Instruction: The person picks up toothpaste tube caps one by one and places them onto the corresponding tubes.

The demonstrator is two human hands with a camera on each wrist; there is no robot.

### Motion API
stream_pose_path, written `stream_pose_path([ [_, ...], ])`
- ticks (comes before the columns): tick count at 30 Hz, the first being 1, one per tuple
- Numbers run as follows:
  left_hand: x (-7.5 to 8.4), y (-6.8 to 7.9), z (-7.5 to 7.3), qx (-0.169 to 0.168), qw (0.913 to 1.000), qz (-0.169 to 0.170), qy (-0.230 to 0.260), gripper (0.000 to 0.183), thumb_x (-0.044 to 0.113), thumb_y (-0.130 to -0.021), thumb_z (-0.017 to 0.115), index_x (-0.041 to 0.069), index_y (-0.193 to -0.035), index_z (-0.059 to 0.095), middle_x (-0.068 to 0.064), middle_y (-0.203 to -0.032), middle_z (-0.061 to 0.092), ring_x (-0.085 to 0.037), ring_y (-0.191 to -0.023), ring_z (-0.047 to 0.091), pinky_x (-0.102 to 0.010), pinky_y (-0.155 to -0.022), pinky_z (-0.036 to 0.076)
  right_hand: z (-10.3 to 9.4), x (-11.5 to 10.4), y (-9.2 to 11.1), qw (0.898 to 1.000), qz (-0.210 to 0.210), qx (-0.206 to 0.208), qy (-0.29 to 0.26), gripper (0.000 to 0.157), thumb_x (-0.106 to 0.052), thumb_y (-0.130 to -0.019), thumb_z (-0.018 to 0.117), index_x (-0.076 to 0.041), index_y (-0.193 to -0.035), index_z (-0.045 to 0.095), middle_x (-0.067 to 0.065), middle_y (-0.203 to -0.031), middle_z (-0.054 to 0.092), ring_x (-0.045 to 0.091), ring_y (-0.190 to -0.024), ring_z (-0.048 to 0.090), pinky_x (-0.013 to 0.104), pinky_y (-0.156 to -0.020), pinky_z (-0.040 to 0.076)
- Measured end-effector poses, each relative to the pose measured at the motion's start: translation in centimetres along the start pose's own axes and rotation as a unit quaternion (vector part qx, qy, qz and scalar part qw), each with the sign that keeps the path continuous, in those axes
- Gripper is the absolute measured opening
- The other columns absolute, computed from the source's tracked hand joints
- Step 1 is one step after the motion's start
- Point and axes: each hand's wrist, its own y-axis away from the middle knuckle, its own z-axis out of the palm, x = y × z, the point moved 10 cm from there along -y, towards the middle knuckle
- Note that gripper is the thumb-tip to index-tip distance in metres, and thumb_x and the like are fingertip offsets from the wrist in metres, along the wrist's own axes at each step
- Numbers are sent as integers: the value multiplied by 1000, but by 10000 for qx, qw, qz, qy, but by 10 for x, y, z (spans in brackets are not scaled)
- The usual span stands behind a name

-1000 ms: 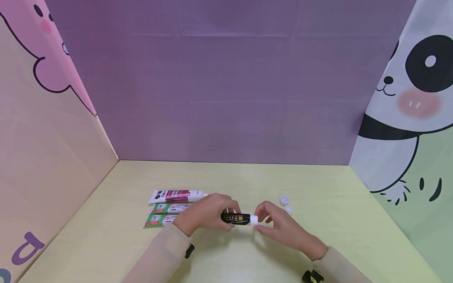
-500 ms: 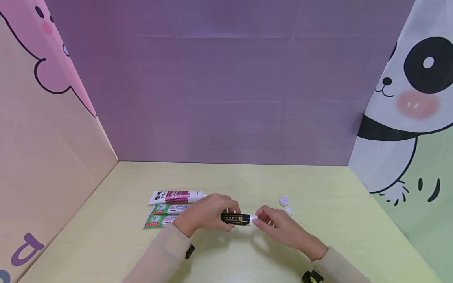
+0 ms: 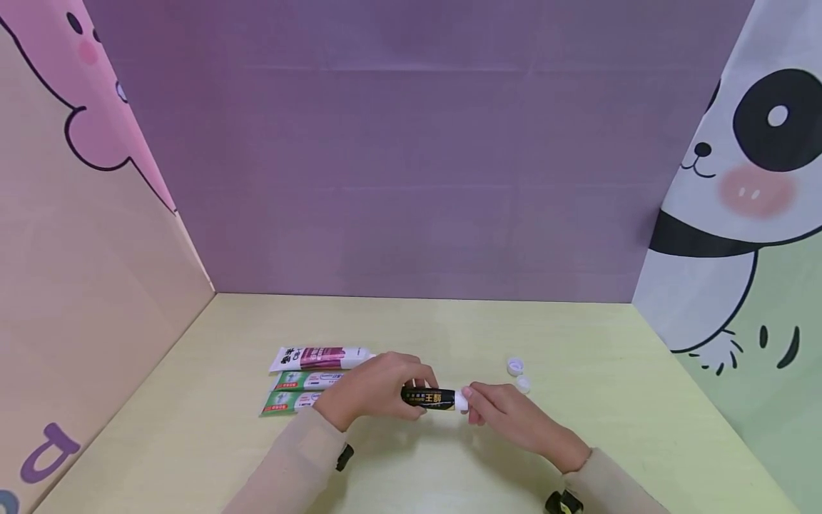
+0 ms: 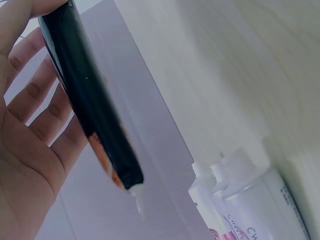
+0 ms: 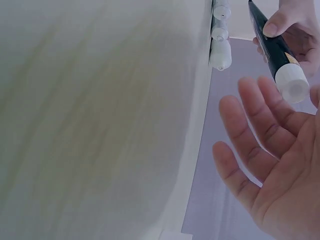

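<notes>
Left hand (image 3: 387, 384) grips the black tube (image 3: 437, 398), right hand (image 3: 516, 416) pinches its white cap (image 3: 461, 400), well in from the far edge of the tabletop (image 3: 597, 357)!

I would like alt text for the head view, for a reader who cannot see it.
A person's left hand holds a black tube over a pale table, with the right hand at the tube's white cap. Three tubes lie side by side at left; two small white caps lie at right.
</notes>
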Motion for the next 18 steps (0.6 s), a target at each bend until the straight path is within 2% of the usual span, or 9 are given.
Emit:
stream_pose_path([
  [5, 0, 0, -1, -4, 10000, -29, -22, 24, 18, -78, 82, 23, -100, 72, 15, -82, 59, -1, -69, 55, -20, -63, 47, -4, 0, 2, 9997, 169, -49, 195, 37, -36, -109, 39, -18, -91, 66, -6, -81, 66, 8, -77, 61, 30, -69, 50],
  [10, -1, 0, 0, -49, 9999, -99, 9, 24, 18, -79, 82, 23, -100, 72, 15, -82, 59, -1, -69, 55, -20, -64, 48, -7, -2, 3, 9998, 208, -6, 70, 21, -41, -104, 53, -22, -112, 60, -5, -94, 66, 10, -83, 61, 30, -69, 49],
  [14, -2, 0, 1, -71, 9999, -146, 20, 24, 19, -79, 82, 24, -100, 73, 16, -82, 58, -2, -69, 55, -21, -64, 48, -7, -5, 2, 10000, 44, 57, -55, 32, -40, -96, 67, -19, -117, 55, -9, -100, 63, 9, -88, 62, 29, -71, 50],
  [18, -2, 0, 2, -76, 9998, -158, 25, 24, 19, -79, 82, 24, -100, 73, 16, -83, 59, -2, -70, 55, -20, -65, 48, -8, -9, 1, 9997, -160, 161, -133, 35, -33, -92, 74, -17, -116, 53, -10, -100, 62, 8, -87, 62, 29, -72, 52],
])
